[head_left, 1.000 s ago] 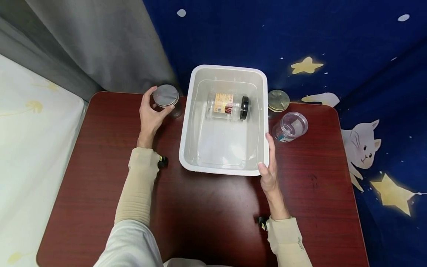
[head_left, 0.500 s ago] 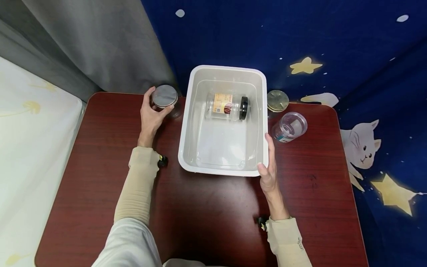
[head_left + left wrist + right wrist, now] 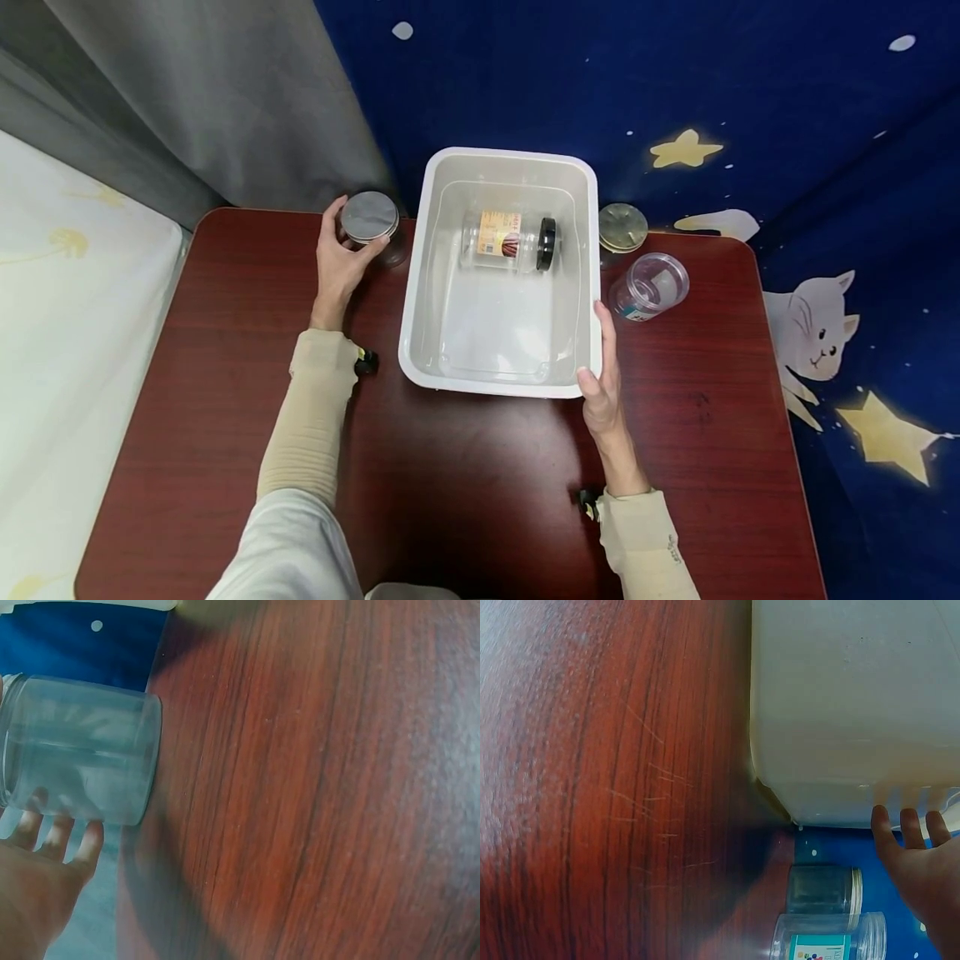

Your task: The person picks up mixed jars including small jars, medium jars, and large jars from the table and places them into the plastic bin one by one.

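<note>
Holding a silver-lidded jar [image 3: 370, 217] upright in the curved left hand [image 3: 341, 265]; gripping a white tub [image 3: 495, 387] by the rim with the right hand [image 3: 604, 400]. Between both hands, inside the tub, with a black-lidded jar [image 3: 498, 237] lying sideways; just beyond the right hand, with two more jars [image 3: 647, 287] on the bench [image 3: 465, 467].

One jar [image 3: 370, 216] stands left of the bin [image 3: 497, 333] (another jar [image 3: 500, 237] inside), two jars [image 3: 649, 287] right.

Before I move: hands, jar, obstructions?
Left hand grips silver-lidded jar, left of bin. Right hand holds bin's near right corner. Possibly in the way: black-lidded jar lying inside bin.
</note>
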Demonstrator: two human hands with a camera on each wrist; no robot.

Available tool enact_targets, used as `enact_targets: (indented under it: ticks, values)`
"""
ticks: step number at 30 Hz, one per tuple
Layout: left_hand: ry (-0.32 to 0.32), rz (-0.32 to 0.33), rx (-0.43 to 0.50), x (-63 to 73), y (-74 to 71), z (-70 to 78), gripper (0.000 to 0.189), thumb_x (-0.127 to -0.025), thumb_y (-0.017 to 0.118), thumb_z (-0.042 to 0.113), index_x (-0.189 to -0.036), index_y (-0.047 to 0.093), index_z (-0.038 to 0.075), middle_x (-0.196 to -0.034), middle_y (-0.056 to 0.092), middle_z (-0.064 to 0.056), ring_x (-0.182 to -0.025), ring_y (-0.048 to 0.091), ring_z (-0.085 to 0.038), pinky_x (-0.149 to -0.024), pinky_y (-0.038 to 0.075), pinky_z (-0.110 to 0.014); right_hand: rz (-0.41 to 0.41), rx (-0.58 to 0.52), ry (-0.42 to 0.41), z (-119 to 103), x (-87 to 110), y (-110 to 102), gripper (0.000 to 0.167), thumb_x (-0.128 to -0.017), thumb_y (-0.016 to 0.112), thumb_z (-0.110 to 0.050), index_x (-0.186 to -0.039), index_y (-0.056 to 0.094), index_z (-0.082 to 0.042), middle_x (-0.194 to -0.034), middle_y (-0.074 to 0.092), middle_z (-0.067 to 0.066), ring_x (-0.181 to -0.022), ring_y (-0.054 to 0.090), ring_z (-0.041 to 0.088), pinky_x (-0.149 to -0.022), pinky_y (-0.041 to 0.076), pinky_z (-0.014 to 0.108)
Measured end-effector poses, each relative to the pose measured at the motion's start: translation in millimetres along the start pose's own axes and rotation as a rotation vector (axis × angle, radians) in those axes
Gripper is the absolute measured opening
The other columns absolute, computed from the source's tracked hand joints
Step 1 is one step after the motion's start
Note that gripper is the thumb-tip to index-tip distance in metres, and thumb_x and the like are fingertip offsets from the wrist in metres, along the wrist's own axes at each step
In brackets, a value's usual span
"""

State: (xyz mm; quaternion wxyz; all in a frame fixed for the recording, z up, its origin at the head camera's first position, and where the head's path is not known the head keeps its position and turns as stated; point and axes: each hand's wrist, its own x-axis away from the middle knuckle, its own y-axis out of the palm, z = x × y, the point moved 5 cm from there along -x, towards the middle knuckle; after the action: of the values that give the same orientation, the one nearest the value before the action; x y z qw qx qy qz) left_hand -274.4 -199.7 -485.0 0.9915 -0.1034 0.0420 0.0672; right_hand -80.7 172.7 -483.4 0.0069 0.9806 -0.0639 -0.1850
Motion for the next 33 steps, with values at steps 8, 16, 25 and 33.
enact_targets:
  ticks: [8,16,25,33]
  values:
    - [-0.013,-0.008,0.049,-1.6,0.6,-3.3,0.087,-0.077,0.082,0.007,-0.151,0.037,0.002,-0.146,0.045,-0.014,-0.116,0.052,-0.017,-0.099,0.043,-0.035,-0.005,-0.002,0.013,-1,0.3,1,0.084,-0.084,0.055,-0.038,-0.155,0.027,-0.006,-0.149,0.042,0.015,-0.126,0.043,0.033,-0.106,0.031,0.033]
    - [-0.008,-0.008,0.19,-6.7,3.7,-11.5,0.084,-0.075,0.081,0.0,-0.148,0.04,0.002,-0.143,0.046,-0.014,-0.124,0.051,-0.021,-0.103,0.04,-0.03,0.0,0.005,0.009,-1,-0.6,0,0.083,-0.084,0.055,-0.039,-0.155,0.027,-0.006,-0.149,0.042,0.015,-0.127,0.043,0.026,-0.107,0.03,0.034]
    - [-0.009,-0.006,0.217,-5.7,6.5,-16.6,0.087,-0.076,0.081,0.002,-0.151,0.037,0.004,-0.145,0.044,-0.012,-0.124,0.049,-0.021,-0.104,0.039,-0.037,0.002,-0.003,0.013,0,-0.4,-1,0.083,-0.083,0.055,-0.038,-0.155,0.027,-0.006,-0.149,0.042,0.016,-0.127,0.043,0.027,-0.106,0.03,0.034]
    - [-0.006,-0.015,0.172,-6.0,6.2,-17.6,0.09,-0.077,0.082,0.005,-0.154,0.034,0.009,-0.148,0.041,-0.011,-0.123,0.049,-0.021,-0.102,0.04,-0.036,-0.002,0.019,0.006,0,-0.7,-1,0.084,-0.083,0.054,-0.039,-0.155,0.027,-0.006,-0.15,0.041,0.016,-0.128,0.042,0.026,-0.107,0.029,0.033]
